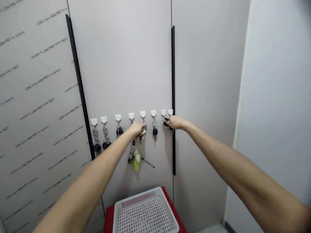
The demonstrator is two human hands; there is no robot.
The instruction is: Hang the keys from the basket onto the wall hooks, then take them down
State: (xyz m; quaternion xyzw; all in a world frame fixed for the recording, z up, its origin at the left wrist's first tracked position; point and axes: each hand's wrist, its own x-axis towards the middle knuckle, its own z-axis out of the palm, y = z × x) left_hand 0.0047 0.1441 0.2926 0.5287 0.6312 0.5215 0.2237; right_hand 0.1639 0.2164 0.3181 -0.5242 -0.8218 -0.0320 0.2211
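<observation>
A row of white hooks [131, 116] runs across the grey cabinet door [126, 64], each with keys hanging from it. My left hand [136, 128] is closed round a metal key bunch [143, 132] under the fifth hook [143, 114]. My right hand [175, 122] is closed on a black key fob [166, 123] below the hooks at the right end [163, 112]. A long bunch with a green tag [136, 161] hangs from the fourth hook. Black fobs hang at the left [97, 147], [106, 144], [119, 130] and another between my hands [155, 131].
A white perforated basket [155, 191] sits on a red stool [109, 216] below the hooks. Black vertical handles [79, 81], [173, 81] edge the doors. A film-covered panel [31, 97] is at left, a white wall [279, 97] at right.
</observation>
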